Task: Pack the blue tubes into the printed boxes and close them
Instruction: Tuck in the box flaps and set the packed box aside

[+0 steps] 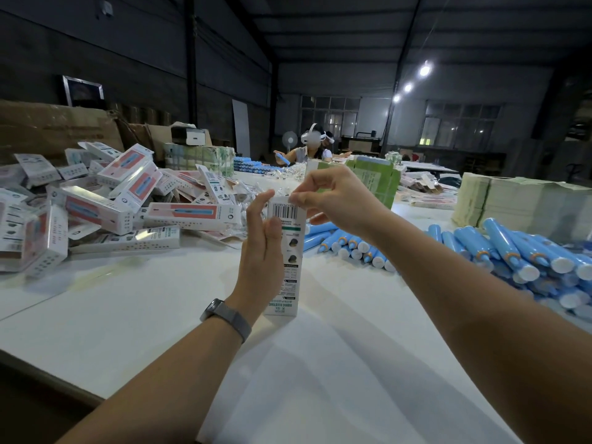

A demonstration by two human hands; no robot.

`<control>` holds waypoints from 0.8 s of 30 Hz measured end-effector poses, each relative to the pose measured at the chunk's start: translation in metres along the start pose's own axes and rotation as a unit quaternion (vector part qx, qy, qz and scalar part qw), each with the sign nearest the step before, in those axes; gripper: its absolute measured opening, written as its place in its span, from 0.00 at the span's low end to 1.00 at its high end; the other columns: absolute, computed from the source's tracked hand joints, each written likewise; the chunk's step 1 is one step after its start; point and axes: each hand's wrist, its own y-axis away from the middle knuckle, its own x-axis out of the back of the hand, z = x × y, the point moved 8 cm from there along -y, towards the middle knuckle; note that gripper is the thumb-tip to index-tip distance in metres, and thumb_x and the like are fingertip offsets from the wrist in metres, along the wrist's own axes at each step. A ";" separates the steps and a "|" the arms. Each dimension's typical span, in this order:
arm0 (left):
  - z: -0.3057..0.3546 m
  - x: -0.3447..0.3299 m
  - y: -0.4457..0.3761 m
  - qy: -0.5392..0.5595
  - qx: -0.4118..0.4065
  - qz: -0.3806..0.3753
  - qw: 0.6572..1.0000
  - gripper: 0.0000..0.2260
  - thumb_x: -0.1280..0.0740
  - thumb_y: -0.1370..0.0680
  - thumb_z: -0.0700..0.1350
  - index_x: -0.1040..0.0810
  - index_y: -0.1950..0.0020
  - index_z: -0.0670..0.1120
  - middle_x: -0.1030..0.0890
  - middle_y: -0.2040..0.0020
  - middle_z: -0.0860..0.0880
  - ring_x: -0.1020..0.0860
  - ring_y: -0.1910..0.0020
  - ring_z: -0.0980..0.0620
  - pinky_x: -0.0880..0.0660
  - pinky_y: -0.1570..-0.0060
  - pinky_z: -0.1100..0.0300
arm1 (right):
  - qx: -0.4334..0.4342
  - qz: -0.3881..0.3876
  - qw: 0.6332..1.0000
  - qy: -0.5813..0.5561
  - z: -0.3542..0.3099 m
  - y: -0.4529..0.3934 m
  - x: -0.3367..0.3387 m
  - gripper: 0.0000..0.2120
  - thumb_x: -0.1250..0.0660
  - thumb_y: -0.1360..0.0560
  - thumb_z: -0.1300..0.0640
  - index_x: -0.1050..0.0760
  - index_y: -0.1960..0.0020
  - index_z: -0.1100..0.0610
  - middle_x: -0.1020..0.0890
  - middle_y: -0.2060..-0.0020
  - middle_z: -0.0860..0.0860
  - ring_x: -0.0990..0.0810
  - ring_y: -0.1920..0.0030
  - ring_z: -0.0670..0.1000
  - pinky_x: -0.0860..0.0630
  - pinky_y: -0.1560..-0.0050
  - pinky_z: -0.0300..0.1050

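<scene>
A printed box (pixel 287 251) is held upright above the white table (pixel 160 302), between the two hands. The left hand (pixel 261 251) is laid flat against the box's left face, fingers straight and close together, thumb pressed to the front panel. The right hand (pixel 333 197) is curled over the box's top end, where the flap by the barcode is pinched between thumb and fingertips. Loose blue tubes (pixel 499 248) are heaped to the right; filled boxes (pixel 105 200) are piled to the left. A grey wristband (pixel 226 317) is worn on the left wrist.
</scene>
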 end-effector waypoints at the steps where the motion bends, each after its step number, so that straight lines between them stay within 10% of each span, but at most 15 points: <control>1: -0.001 0.000 0.000 -0.002 0.000 0.000 1.000 0.14 0.49 0.17 0.56 0.38 0.39 0.78 0.19 0.51 0.58 0.18 0.59 0.49 0.19 0.58 0.39 | 0.001 0.003 1.000 -0.001 0.000 0.000 0.000 0.08 0.30 0.23 0.56 0.21 0.61 0.56 0.14 0.57 0.57 0.16 0.57 0.54 0.18 0.50 0.57; 12: -0.001 0.000 -0.002 0.000 -0.017 -0.002 1.000 0.12 0.49 0.17 0.55 0.37 0.41 0.74 0.20 0.48 0.46 0.20 0.61 0.50 0.19 0.60 0.45 | 0.002 0.029 0.999 -0.020 0.003 0.006 -0.002 0.14 0.36 0.19 0.53 0.22 0.57 0.62 0.14 0.57 0.55 0.17 0.58 0.52 0.17 0.51 0.54; 24: 0.000 0.000 -0.002 0.008 -0.015 -0.002 1.000 0.09 0.49 0.16 0.53 0.36 0.37 0.61 0.19 0.51 0.44 0.20 0.59 0.42 0.20 0.60 0.43 | 0.032 0.126 0.990 -0.048 0.010 0.021 -0.010 0.11 0.35 0.20 0.56 0.22 0.56 0.63 0.16 0.56 0.63 0.21 0.55 0.69 0.24 0.57 0.70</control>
